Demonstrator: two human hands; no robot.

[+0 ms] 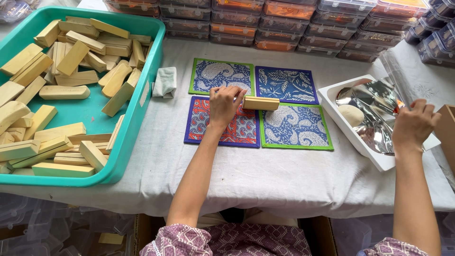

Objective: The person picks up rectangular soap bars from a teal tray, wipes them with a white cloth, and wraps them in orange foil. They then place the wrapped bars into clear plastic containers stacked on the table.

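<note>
Left hand [224, 103] lies palm down on the four printed mats [294, 127], fingers loosely curled, fingertips holding one end of a pale wood block [261, 103]. Block lies flat where the mats meet, just right of that hand. Right hand [413, 124] is well off to the right, fingers closed on the edge of a silver foil sheet [374, 111] over a white tray [353, 142]. Teal bin [137, 118] of similar blocks sits left of the left hand; a folded cloth [165, 82] lies between.
</note>
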